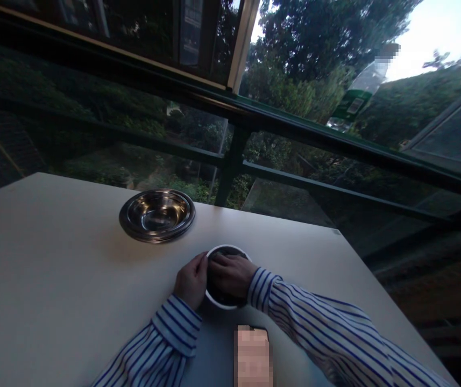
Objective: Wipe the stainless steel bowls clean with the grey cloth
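Note:
A small white bowl (222, 251) with dark contents stands on the white table (52, 269) in front of me. My left hand (191, 279) is curled against the bowl's left rim and grips it. My right hand (230, 275) lies over the bowl's opening with its fingers bent down into the dark contents; what they touch is too dark to make out. Both sleeves are white with blue stripes. A stack of shiny steel plates (157, 215) sits on the table beyond the bowl, to the left, apart from both hands.
A phone (253, 355) lies on the table just below the bowl, between my forearms. The table's far edge meets a dark metal railing (230, 161) with glass and trees behind. A plastic bottle (361, 88) stands on the upper rail at right.

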### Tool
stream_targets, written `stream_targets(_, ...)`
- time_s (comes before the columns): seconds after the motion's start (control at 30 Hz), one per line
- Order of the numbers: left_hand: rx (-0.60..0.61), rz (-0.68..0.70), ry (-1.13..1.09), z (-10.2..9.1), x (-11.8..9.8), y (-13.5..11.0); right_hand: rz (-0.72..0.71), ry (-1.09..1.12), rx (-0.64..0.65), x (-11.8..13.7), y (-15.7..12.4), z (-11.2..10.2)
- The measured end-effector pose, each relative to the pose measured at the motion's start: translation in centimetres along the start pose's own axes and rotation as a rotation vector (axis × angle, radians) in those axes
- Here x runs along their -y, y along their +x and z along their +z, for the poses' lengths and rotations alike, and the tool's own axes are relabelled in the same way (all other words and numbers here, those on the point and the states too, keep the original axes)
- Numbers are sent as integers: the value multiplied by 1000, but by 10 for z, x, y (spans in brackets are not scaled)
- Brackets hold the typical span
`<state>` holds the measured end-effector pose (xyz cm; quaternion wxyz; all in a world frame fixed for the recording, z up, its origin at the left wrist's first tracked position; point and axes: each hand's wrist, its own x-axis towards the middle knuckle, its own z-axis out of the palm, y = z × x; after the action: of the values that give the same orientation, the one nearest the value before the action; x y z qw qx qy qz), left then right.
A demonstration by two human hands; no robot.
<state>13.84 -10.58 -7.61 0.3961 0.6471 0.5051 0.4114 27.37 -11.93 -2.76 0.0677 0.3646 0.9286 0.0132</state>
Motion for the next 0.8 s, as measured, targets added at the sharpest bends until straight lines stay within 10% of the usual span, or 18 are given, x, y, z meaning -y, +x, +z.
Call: stream_targets(0.8, 36, 24, -87, -1, 2, 4, -81, -114, 205, -18, 10, -18)
